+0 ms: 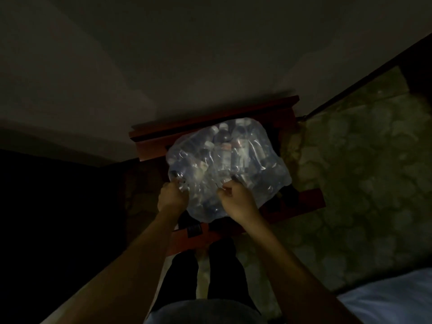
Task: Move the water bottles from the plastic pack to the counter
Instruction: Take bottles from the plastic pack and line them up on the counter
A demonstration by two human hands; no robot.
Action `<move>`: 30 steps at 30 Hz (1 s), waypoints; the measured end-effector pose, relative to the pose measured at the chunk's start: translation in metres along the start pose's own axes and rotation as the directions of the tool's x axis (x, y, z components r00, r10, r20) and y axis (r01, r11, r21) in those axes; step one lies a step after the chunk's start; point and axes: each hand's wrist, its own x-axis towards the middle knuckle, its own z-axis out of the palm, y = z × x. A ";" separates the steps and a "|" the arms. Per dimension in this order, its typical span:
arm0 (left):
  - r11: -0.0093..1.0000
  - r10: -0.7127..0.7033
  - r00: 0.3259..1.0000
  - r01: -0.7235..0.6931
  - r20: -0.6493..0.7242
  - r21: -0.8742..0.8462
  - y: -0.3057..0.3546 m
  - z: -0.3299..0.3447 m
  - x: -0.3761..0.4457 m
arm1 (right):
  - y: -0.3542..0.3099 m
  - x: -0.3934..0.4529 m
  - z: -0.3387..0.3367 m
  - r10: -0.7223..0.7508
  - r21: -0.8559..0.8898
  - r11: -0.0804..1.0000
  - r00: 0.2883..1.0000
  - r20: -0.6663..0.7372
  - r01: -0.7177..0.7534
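You are pinching the pack (230, 164) film at its near edge, left hand (172, 198) and right hand (236, 199) level, bottles (224, 146) lying just beyond both.

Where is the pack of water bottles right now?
In the head view the plastic pack sits mid-frame on a reddish wooden stand, against the wall. The left hand and right hand pinch its near edge.

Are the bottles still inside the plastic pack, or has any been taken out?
Still inside: the clear plastic pack wraps the water bottles; left hand and right hand grip its film.
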 end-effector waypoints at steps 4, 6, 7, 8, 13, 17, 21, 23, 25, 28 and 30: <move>0.999 0.000 0.997 0.003 0.072 -0.036 -0.001 0.008 0.015 | 0.014 0.002 0.002 0.030 0.013 0.999 1.000 0.008 -0.030; 1.000 0.003 0.993 0.000 0.118 -0.030 0.001 0.011 0.019 | 0.019 0.005 0.001 0.037 0.025 0.999 0.999 0.010 -0.038; 0.999 -0.004 0.991 0.009 0.135 -0.037 0.001 0.013 0.020 | 0.019 0.008 0.001 0.040 0.024 0.999 0.999 0.008 -0.040; 0.998 -0.017 0.990 0.025 0.139 -0.054 0.000 0.017 0.021 | 0.020 0.011 0.001 0.045 0.012 0.999 0.999 -0.002 -0.045; 0.994 -0.076 0.989 0.065 0.127 0.092 0.002 0.014 0.016 | 0.017 0.026 0.005 0.067 -0.017 0.998 0.997 -0.030 -0.068; 0.986 0.003 0.994 -0.020 0.105 0.167 -0.006 -0.012 0.004 | 0.019 0.037 0.011 0.103 -0.008 0.995 0.994 -0.045 -0.103; 0.966 0.118 0.989 -0.135 0.087 0.222 -0.018 -0.044 -0.011 | 0.015 0.048 0.018 0.156 -0.004 0.988 0.987 -0.046 -0.157; 0.975 0.132 0.985 -0.149 0.111 0.168 -0.023 -0.052 -0.017 | 0.014 0.052 0.022 0.149 -0.006 0.989 0.988 -0.046 -0.150; 0.986 0.112 0.988 -0.124 0.110 0.107 -0.024 -0.055 -0.024 | 0.012 0.056 0.026 0.144 -0.007 0.990 0.989 -0.040 -0.144; 0.997 0.062 0.996 -0.064 0.058 0.031 -0.026 -0.059 -0.038 | 0.010 0.058 0.029 0.146 -0.039 0.988 0.989 -0.027 -0.147; 1.000 0.025 1.000 -0.025 0.014 -0.003 -0.030 -0.065 -0.048 | 0.010 0.058 0.030 0.146 -0.088 0.985 0.988 -0.043 -0.149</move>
